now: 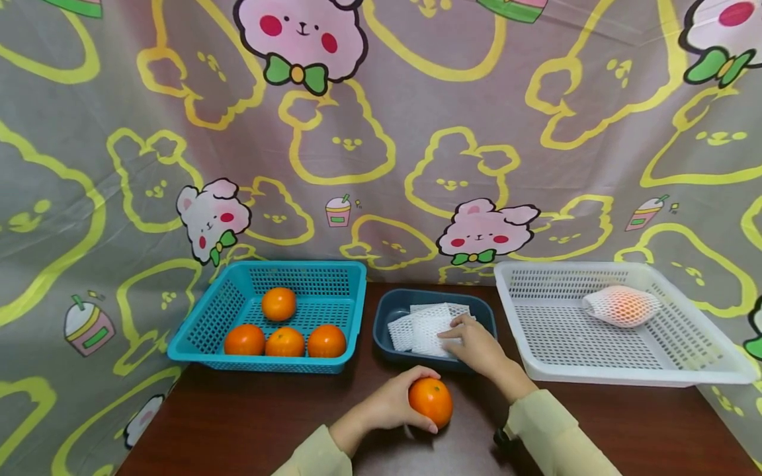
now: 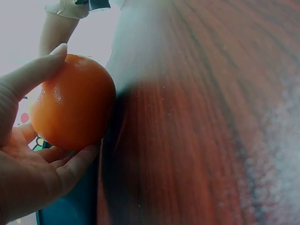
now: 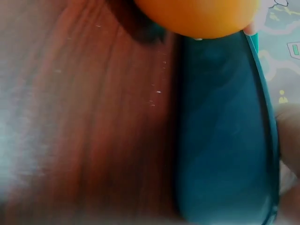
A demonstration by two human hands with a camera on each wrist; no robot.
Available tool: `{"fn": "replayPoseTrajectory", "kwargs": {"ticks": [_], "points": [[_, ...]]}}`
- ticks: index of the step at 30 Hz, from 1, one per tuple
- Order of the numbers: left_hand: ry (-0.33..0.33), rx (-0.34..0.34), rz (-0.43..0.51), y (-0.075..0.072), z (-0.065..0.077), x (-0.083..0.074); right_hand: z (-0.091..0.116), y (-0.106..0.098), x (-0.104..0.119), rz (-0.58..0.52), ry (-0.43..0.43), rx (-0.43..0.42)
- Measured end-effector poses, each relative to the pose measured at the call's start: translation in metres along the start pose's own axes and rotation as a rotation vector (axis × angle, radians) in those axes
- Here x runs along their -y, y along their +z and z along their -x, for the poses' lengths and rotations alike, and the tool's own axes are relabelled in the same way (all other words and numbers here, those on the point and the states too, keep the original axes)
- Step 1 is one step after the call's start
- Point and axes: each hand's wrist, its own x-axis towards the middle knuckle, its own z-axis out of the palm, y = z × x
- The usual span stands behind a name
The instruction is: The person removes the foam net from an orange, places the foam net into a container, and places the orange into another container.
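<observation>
My left hand (image 1: pixel 393 401) grips an orange (image 1: pixel 431 402) just in front of a dark blue tray (image 1: pixel 381 330), thumb on one side and fingers round the other. In the left wrist view, the orange (image 2: pixel 77 103) shows close to the wooden table. White foam net sleeves (image 1: pixel 430 330) lie in the tray. Over its right side reaches my right hand (image 1: pixel 476 344), fingers apart and touching the topmost sleeve. In the right wrist view that hand (image 3: pixel 289 140) is blurred and mostly hidden behind the tray wall (image 3: pixel 225 131).
A turquoise basket (image 1: pixel 355 324) at the left holds several oranges (image 1: pixel 278 304). The white basket (image 1: pixel 518 330) at the right holds one orange in a foam sleeve (image 1: pixel 622 306). Behind the brown table (image 1: pixel 238 423) hangs a cartoon-printed cloth (image 1: pixel 381 145).
</observation>
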Motion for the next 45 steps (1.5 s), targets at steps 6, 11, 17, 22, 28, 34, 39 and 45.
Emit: {"fn": "replayPoseTrajectory", "kwargs": {"ticks": [6, 11, 17, 22, 28, 34, 39, 45], "points": [[-0.014, 0.013, 0.006, 0.000, 0.002, 0.002, -0.003, 0.000, 0.007, 0.011, 0.035, 0.037], [-0.003, 0.007, 0.001, 0.002, 0.005, 0.004, -0.001, 0.003, 0.010, 0.011, 0.052, 0.016], [0.007, -0.003, 0.004, 0.003, 0.007, 0.006, 0.003, 0.002, 0.009, -0.015, 0.048, -0.024], [0.007, -0.009, 0.021, 0.001, 0.005, 0.006, 0.005, -0.004, 0.012, -0.056, 0.032, -0.055], [0.005, -0.026, 0.045, 0.001, 0.004, 0.006, 0.006, -0.009, 0.014, -0.058, -0.003, -0.078], [0.026, -0.031, 0.089, -0.002, 0.002, 0.000, 0.008, -0.013, 0.014, -0.060, -0.064, -0.126], [0.045, -0.049, 0.084, -0.007, 0.002, -0.008, 0.008, -0.018, 0.017, -0.098, -0.113, -0.150], [0.047, -0.078, 0.113, -0.015, 0.007, -0.018, 0.010, -0.022, 0.023, -0.137, -0.119, -0.135]]}}
